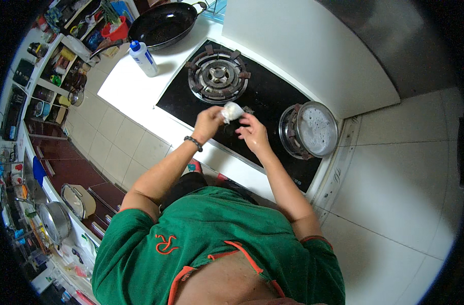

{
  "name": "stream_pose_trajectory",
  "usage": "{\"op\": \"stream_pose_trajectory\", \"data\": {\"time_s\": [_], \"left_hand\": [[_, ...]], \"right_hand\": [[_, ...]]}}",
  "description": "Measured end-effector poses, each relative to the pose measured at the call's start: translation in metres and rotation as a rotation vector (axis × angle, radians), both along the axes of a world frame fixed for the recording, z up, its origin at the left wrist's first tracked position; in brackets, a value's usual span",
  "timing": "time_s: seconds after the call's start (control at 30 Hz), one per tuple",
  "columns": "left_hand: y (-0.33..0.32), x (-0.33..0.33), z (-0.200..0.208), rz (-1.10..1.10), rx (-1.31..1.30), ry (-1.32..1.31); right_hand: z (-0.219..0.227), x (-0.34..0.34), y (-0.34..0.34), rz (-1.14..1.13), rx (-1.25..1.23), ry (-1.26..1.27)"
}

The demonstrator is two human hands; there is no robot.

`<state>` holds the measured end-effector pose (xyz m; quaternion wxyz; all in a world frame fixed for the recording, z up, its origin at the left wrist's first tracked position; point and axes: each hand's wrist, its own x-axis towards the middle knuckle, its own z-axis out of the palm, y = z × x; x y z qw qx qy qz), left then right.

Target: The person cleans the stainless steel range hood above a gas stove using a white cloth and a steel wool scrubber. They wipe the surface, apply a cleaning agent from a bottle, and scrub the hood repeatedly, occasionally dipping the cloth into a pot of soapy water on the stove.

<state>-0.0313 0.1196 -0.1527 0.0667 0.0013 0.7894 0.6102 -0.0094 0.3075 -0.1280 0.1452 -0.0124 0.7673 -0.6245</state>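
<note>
Fingers [222, 116] of the left hand [209, 123] gripped one white cloth [232, 111] over the black hob [265, 99]; the right hand [253, 133] touched it, fingers loosely curled. Two burners, one wok [163, 25], one bottle [143, 58].

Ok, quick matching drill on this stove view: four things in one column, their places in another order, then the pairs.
Things:
1. white cloth wad
2. lidded steel pot
3. black wok
4. white squeeze bottle

Places:
A. on the right-hand burner
B. on the white counter, left of the hob
C. pinched in the left hand, beside the right hand, over the black glass hob
D. at the far end of the counter, beyond the bottle

Pairs: 1-C, 2-A, 3-D, 4-B
</note>
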Motion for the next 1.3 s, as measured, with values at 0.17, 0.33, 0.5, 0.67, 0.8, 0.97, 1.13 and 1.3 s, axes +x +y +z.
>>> {"op": "stream_pose_trajectory", "data": {"time_s": [0.17,0.33,0.5,0.67,0.8,0.97,1.13,1.3], "left_hand": [[-0.027,0.003,-0.008,0.145,0.471,-0.376],[-0.037,0.008,-0.02,0.211,0.439,-0.329],[-0.042,0.011,-0.029,0.252,0.404,-0.283],[-0.034,0.005,-0.021,0.223,0.49,-0.318],[-0.021,-0.001,-0.006,0.134,0.554,-0.362],[-0.014,-0.002,0.009,0.113,0.582,-0.387],[-0.008,-0.003,0.005,0.067,0.566,-0.413],[0.012,-0.001,0.015,0.026,0.591,-0.413]], "right_hand": [[-0.024,-0.026,-0.005,0.133,0.85,0.593],[-0.043,-0.048,0.004,0.03,0.712,0.573],[0.036,-0.03,0.063,-0.265,0.34,0.494],[0.053,-0.025,0.189,-0.498,0.592,0.276],[0.008,-0.024,0.214,-0.271,0.928,0.334],[0.016,-0.022,0.221,-0.282,0.978,0.19],[0.072,-0.027,0.252,-0.406,0.499,0.087],[0.092,-0.025,0.248,-0.456,0.383,0.124]]}}
